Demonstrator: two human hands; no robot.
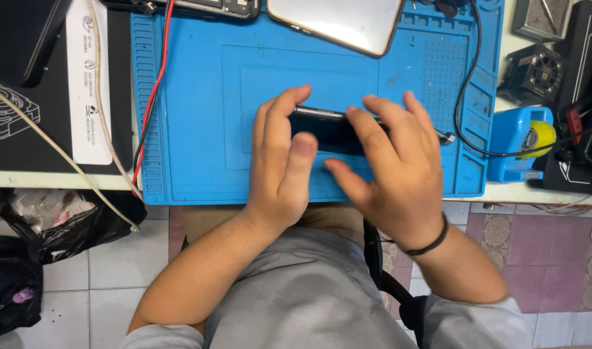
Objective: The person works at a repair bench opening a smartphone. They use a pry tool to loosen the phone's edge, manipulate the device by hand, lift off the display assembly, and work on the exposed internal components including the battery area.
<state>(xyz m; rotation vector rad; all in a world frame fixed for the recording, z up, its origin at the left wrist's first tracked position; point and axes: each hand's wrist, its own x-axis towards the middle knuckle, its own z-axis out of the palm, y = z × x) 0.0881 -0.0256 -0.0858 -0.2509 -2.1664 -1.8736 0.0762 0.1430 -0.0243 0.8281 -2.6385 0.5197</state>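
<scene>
A dark phone (331, 131) is held on edge over the blue silicone work mat (199, 97), its screen side facing me. My left hand (281, 161) grips its left end, fingers over the top edge and thumb against the front. My right hand (389, 168) holds the right end the same way, with a black band on the wrist. A thin metal tool tip (446, 136) pokes out past my right fingers. Most of the phone is hidden by both hands.
A second phone with a pale reflective screen (338, 21) lies at the mat's far edge. A black cable (467, 90) and red wire (155, 84) cross the mat. A blue holder with yellow tape (522, 139) stands right, black boxes left, black bags (24, 258) on the tiled floor.
</scene>
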